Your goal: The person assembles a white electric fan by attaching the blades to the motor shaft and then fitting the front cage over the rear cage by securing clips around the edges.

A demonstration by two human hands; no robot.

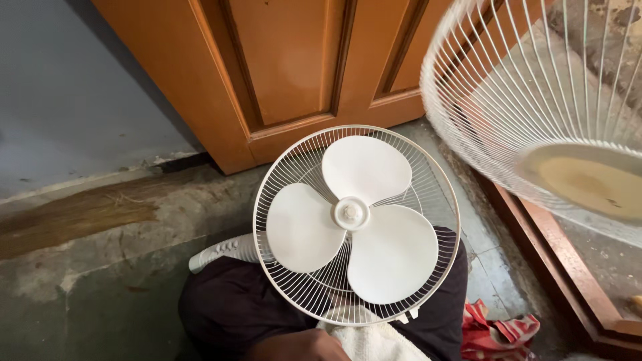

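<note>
1. White three-bladed plastic fan [350, 214] lay face up in the middle of my view. Its round wire rear cage [284, 284] rested across my dark-trousered lap [227, 307], and its ribbed white neck [221, 251] pointed out toward 9 o'clock.
2. At 2 o'clock the loose domed white wire front guard [508, 87] hung in the air, blurred, well apart from the blades. Its pale yellowed centre disc [588, 184] faced me.
3. My left hand [301, 347] sat at 6 o'clock, touching a fluffy white towel [374, 342] just below the cage rim. So little of the hand showed that I could not tell whether the fingers were curled on the towel or flat.
4. My right hand was out of view, so I could not tell its grip either.
5. A crumpled red cloth [498, 334] lay at 5 o'clock on the grey concrete floor [100, 267], with an orange-brown panelled wooden door [287, 60] at 12 o'clock.
6. To handle this well, I judged I should hold the guard level and clear of the blades, and brace the cage on my lap so it could not roll.
</note>
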